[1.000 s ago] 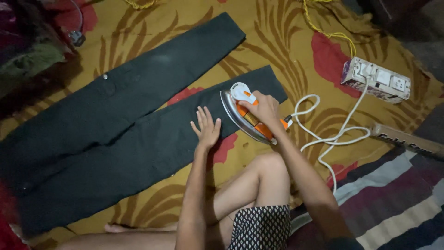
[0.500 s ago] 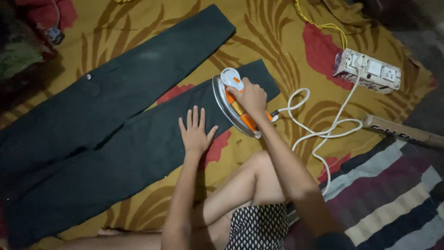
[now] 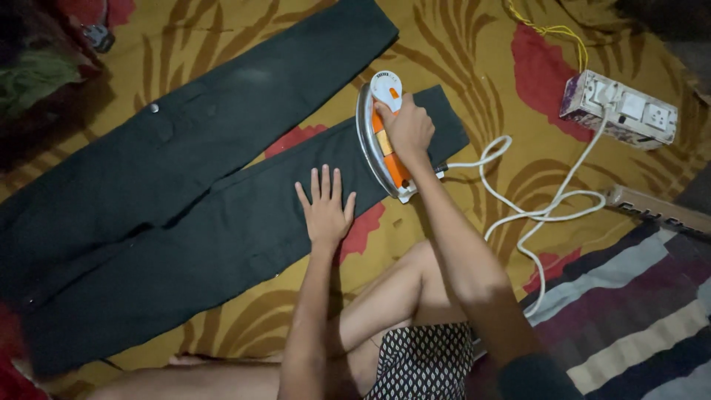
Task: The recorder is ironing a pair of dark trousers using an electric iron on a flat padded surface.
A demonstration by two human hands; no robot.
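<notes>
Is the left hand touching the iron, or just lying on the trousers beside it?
Apart. The head view shows the left hand flat on the dark trousers, with a strip of dark cloth visible between its fingertips and the iron, which the right hand holds.

single head view, steeply downward, fairly near, perhaps tilted

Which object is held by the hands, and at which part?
The right hand grips the iron by its orange handle. The left hand holds nothing, lying flat on the dark trousers.
</notes>
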